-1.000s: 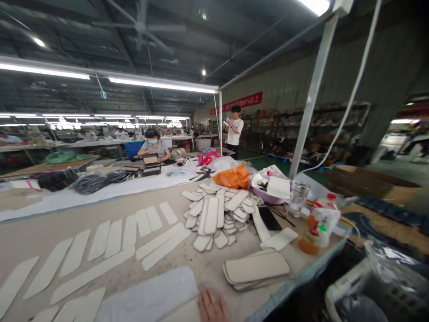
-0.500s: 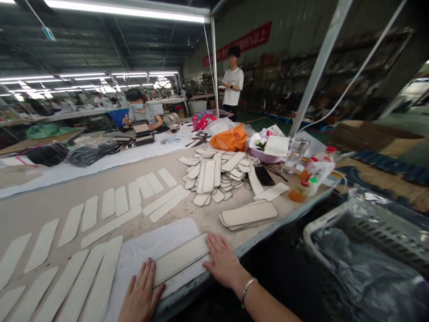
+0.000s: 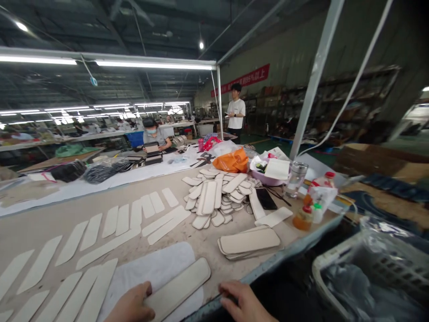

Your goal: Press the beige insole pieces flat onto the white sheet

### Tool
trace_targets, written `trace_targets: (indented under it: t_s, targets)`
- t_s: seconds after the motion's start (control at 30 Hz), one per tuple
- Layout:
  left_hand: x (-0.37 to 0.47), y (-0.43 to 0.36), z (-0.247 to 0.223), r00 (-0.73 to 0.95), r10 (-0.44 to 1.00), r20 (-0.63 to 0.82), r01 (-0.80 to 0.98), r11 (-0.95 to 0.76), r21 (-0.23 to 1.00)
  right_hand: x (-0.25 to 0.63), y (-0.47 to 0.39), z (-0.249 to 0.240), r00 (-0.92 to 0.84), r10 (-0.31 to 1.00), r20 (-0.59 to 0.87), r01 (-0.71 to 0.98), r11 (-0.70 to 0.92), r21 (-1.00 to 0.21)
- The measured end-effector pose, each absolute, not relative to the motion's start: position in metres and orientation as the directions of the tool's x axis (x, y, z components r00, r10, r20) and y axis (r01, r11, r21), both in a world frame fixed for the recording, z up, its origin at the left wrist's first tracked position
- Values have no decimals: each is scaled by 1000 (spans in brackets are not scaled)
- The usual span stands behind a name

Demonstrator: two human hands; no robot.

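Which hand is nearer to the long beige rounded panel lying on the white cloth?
Left. The left hand touches the long beige rounded panel at its near end; the right hand rests apart, at the table edge.

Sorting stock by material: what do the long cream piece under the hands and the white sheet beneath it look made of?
The long cream piece looks like stiff padded board or foam, matte, with a raised rim; the exact stuff is unclear. The white sheet looks like thin nonwoven fabric or paper, dull and slightly wrinkled.
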State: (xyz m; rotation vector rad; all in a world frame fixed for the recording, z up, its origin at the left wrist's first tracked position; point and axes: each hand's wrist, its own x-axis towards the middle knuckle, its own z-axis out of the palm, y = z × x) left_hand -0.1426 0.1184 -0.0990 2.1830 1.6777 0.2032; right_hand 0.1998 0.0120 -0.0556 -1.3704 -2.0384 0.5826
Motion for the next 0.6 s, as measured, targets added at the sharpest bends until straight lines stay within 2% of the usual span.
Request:
trace_targets:
  t_s: [0.1,0.2,0.27,0.4,0.5,0.6]
  targets:
    - [-139,127,-74,492,854,-169,789,-356,500,219,-5,-67,-281,955,93,567,244,-787]
    - [-126,136,-26,590,801,-102,647,-393,653,226,-14,-80,-257,966,-12,556,138,-820]
    - [-108,146,14,542,840,-29,603,-366,709,227,-14,-87,-247,968,-43,632,127,-764]
    - [-44,183,79,430,882,191,467,-399,790,229,-5,-95,-182,976,-120,819,83,-567]
    - [13,217,100,385,881,275,410,-430,804,232,1,-99,-143,979,-148,870,53,-490]
    - [64,235,96,395,854,339,464,-504,728,234,5,-102,-122,974,-191,871,13,-491]
